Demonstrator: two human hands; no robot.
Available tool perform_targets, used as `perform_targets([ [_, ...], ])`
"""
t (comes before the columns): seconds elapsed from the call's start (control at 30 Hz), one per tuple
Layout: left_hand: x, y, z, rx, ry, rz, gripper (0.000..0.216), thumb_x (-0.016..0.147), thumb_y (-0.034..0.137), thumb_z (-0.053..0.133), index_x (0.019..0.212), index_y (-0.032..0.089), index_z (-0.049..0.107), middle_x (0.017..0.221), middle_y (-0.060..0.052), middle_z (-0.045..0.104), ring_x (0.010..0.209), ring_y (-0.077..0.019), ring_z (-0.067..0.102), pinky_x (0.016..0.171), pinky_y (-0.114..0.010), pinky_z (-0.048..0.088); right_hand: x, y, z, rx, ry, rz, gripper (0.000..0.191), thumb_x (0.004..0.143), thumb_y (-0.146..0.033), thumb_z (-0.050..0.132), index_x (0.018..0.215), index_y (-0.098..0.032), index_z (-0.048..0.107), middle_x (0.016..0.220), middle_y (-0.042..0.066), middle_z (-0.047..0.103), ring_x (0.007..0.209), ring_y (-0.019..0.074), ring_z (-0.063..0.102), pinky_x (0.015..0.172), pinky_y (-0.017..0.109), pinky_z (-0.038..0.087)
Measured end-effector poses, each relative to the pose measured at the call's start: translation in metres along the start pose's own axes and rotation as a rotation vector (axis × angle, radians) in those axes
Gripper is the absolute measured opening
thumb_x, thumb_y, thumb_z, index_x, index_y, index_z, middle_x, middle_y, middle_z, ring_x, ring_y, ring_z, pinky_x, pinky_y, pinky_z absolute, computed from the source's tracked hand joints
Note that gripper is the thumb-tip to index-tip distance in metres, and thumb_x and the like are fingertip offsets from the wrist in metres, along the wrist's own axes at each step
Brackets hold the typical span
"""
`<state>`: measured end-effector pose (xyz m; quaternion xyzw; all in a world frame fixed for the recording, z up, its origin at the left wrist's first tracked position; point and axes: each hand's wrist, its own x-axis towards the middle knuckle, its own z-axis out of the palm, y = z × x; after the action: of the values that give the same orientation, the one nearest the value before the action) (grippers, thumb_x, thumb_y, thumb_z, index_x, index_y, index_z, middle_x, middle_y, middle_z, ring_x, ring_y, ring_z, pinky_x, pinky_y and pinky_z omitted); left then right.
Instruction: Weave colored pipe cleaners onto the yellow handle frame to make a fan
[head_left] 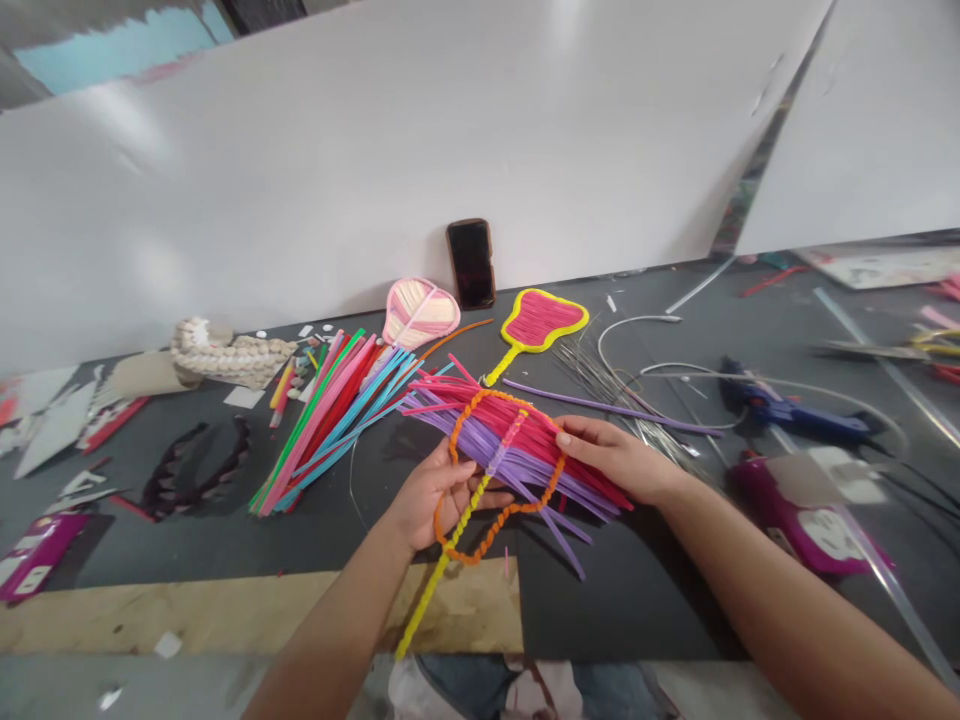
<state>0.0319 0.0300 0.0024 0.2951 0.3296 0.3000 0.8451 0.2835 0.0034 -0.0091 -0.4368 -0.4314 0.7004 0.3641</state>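
My left hand (426, 498) holds a hand-fan frame of twisted pipe cleaners at its lower left, thumb in front and some fingers behind. The frame has an orange outline (484, 550) and a yellow twisted handle (421, 610) pointing towards me. Its central stem is wrapped in pink and purple near the top. My right hand (613, 456) pinches the outline's right edge, thumb and forefinger together. Pink pipe cleaners (600, 480) and purple pipe cleaners (566, 545) spread crosswise behind the frame; whether any are attached is unclear.
Beyond the frame lie a pink-and-yellow fan (544, 322) and a pale pink fan (420, 312). A phone (472, 264) leans on the white board. Coloured pipe cleaners (319, 430) lie left. Wires (607, 385), a blue glue gun (795, 412), scissors (874, 350) and a magenta box (810, 525) are right.
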Motion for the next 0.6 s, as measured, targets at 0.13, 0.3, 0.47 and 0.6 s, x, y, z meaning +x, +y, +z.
perform_targets([
  [0.13, 0.0, 0.0, 0.0, -0.024, -0.013, 0.002, 0.038, 0.081, 0.011, 0.064, 0.114, 0.023, 0.05, 0.097, -0.002, 0.072, 0.09, -0.0227, 0.073, 0.09, -0.051, 0.056, 0.001, 0.001, 0.0, -0.018, 0.018, -0.008, 0.042, 0.083, -0.058, 0.064, 0.107, -0.023, 0.068, 0.094, 0.001, 0.071, 0.081, 0.0172, 0.067, 0.075, 0.03, 0.055],
  [0.3, -0.004, 0.006, -0.003, -0.053, -0.014, 0.024, 0.033, 0.081, 0.01, 0.063, 0.11, 0.022, 0.053, 0.092, -0.001, 0.073, 0.085, -0.0207, 0.073, 0.096, -0.055, 0.052, 0.001, 0.003, -0.005, -0.136, 0.151, -0.107, 0.045, 0.085, -0.061, 0.059, 0.108, -0.024, 0.069, 0.096, 0.002, 0.072, 0.091, 0.0194, 0.067, 0.082, 0.033, 0.054],
  [0.47, -0.01, 0.022, -0.013, -0.075, -0.017, 0.073, 0.034, 0.082, 0.009, 0.062, 0.112, 0.022, 0.055, 0.092, -0.002, 0.074, 0.089, -0.0209, 0.073, 0.097, -0.055, 0.052, 0.014, -0.011, -0.008, -0.233, 0.311, -0.279, 0.035, 0.089, -0.048, 0.057, 0.11, -0.023, 0.067, 0.107, 0.005, 0.071, 0.095, 0.0185, 0.067, 0.089, 0.035, 0.053],
  [0.6, -0.013, 0.029, -0.019, -0.077, -0.026, 0.078, 0.034, 0.081, 0.008, 0.063, 0.112, 0.021, 0.057, 0.092, -0.002, 0.074, 0.089, -0.0206, 0.073, 0.097, -0.053, 0.053, 0.061, -0.039, -0.005, -0.697, 0.35, -0.211, 0.032, 0.093, -0.026, 0.045, 0.118, -0.02, 0.065, 0.098, 0.006, 0.072, 0.075, 0.0144, 0.067, 0.075, 0.029, 0.053],
])
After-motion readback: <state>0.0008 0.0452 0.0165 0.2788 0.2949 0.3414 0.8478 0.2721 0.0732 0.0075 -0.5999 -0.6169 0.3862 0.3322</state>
